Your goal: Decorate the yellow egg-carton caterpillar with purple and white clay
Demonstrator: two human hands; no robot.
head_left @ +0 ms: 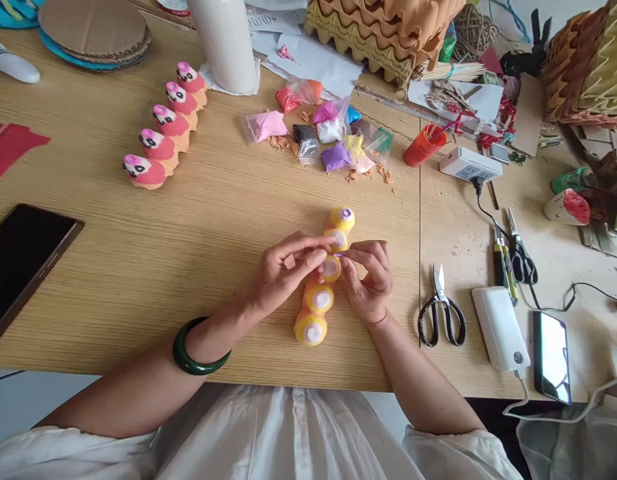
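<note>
A yellow strip of egg-carton cups [319, 299] with white clay discs lies on the wooden table [188, 220] in front of me. Its far cup bears a purple dot [347, 214]. My left hand [287, 267], with a green bangle [195, 347] on the wrist, rests on the strip's left side with thumb and forefinger pinched at the middle cup. My right hand [371, 277] meets it from the right, fingers curled, pinching a tiny purple bit of clay [338, 255] over that cup.
A row of pink painted cups [163, 127] stands at the upper left, small bags of coloured clay [328, 137] lie beyond the strip. Black scissors [441, 310], snips [519, 250], a power bank [501, 327], phones [23, 263] and a power strip [471, 165] surround the work spot.
</note>
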